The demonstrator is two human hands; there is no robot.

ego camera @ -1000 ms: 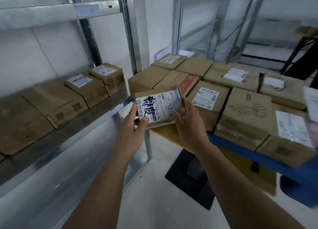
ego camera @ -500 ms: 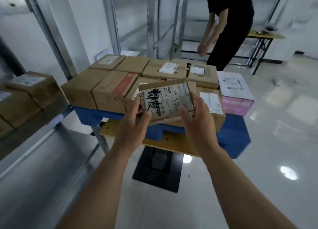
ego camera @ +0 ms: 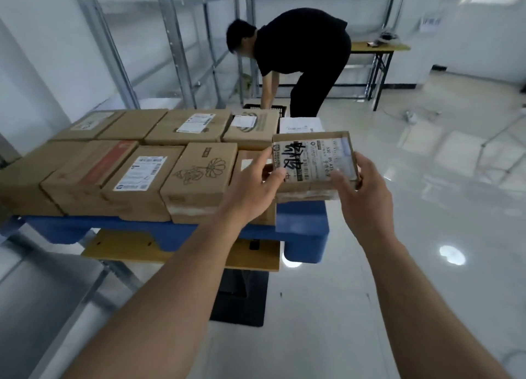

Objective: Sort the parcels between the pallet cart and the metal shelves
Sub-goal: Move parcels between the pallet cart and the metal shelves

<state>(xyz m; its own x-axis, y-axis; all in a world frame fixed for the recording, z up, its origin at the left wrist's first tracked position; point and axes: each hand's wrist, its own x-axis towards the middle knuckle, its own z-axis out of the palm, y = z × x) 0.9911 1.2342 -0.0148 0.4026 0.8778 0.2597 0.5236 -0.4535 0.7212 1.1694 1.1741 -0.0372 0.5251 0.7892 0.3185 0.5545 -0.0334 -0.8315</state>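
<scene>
While both bare arms reach up from the bottom of the frame, the left hand (ego camera: 250,185) and the right hand (ego camera: 361,185) hold a small cardboard parcel (ego camera: 313,162) between them, right of centre. The left thumb and fingers pinch its left edge; the right hand's fingers curl round its right side, the thumb lying on the printed label with bold black handwriting. The parcel is held in the air, tilted toward the camera, above the right end of the pallet cart (ego camera: 301,227), whose blue deck spans the middle left of the frame. Two rows of brown cartons (ego camera: 142,173) sit packed side by side on that deck, several bearing white shipping labels, one printed with a flower drawing (ego camera: 205,170). A white box (ego camera: 300,125) lies at the far right end of the back row. Metal shelves (ego camera: 182,42) rise along the upper left and centre. Behind the cart, at upper centre, a person in black (ego camera: 307,54) bends forward. A yellow-topped table (ego camera: 378,48) stands at the upper right on the glossy floor.
</scene>
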